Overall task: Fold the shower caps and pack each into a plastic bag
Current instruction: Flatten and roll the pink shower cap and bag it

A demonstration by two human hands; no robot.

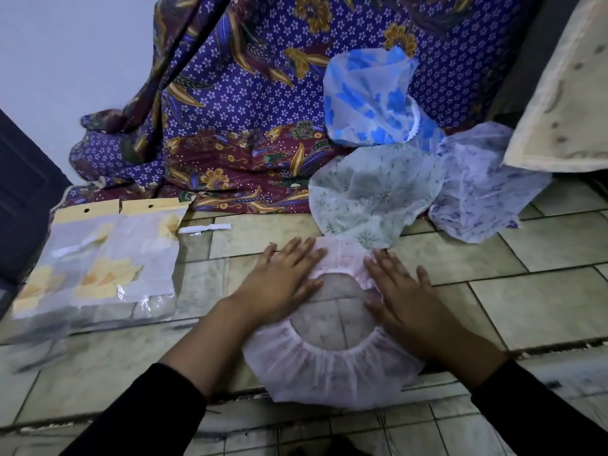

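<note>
— What is the pink cap made of?
— Thin, see-through film, matt, puckered along its elastic rim.
— And the 3 behind it?
— The blue cap, green cap and purple cap look the same: sheer, crinkled, printed.
— The bags?
— Clear glossy plastic with matt card headers.
— The floor?
— Smooth tiles, faintly shiny, with dark rough grout. The cloth behind is matt printed fabric.

I see a pale pink shower cap, a white blue-flowered cap, a green-sprigged cap and a lilac-printed cap. The batik cloth is purple with small white blossoms, gold leaves and a maroon band.
</note>
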